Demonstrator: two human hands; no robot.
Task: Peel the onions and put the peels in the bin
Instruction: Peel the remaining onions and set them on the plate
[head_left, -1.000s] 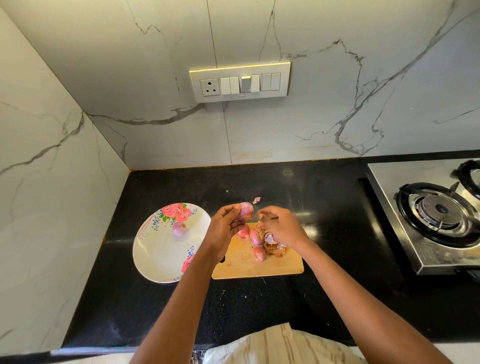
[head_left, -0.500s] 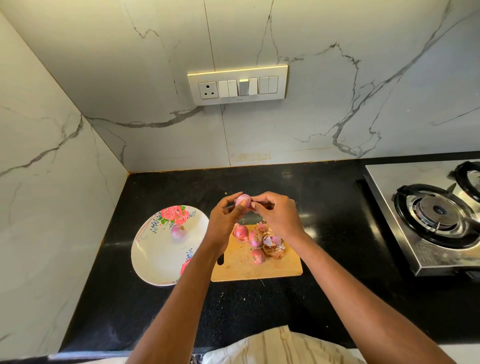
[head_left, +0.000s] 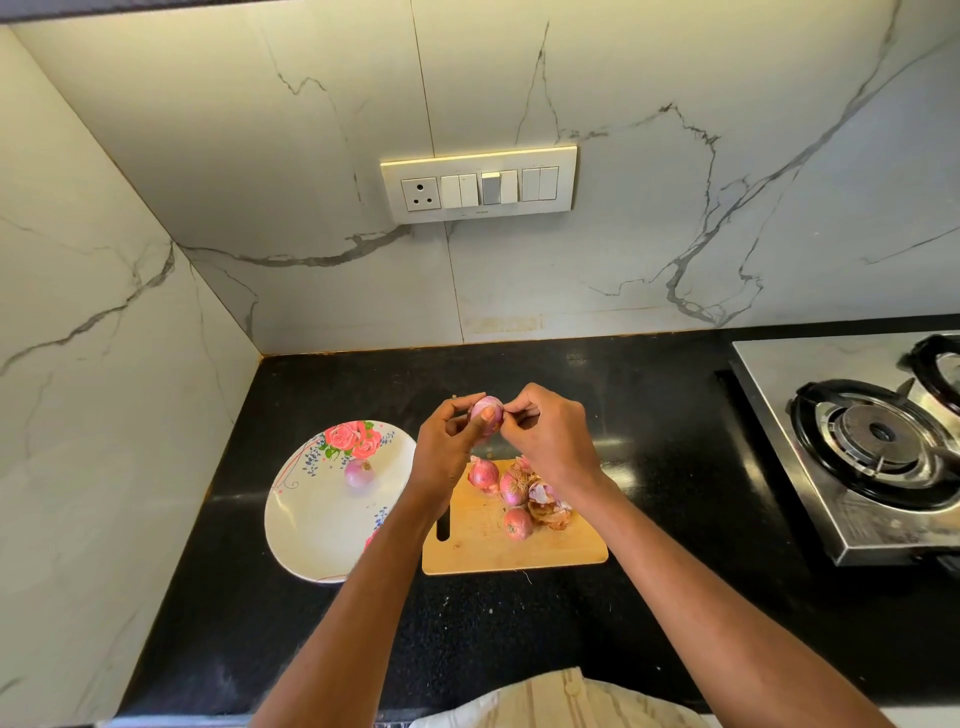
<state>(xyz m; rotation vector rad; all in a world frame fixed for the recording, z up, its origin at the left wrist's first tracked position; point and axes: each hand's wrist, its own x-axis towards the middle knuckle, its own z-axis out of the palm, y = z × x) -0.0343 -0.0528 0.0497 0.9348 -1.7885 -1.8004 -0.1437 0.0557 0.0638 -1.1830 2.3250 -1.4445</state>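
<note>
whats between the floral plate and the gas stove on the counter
In the head view, the wooden cutting board lies between the plate and the stove, carrying three onions and a pile of peels.

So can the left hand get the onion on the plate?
Probably yes, once it lets go: the left hand now holds another onion. The plate's onion lies just left of it on the plate, with nothing between.

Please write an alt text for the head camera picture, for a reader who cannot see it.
A person's left hand holds a small red onion above a black counter while the right hand pinches at its skin. Below, three more onions and a heap of peels lie on a wooden cutting board; a floral plate with one peeled onion stands left.
</note>
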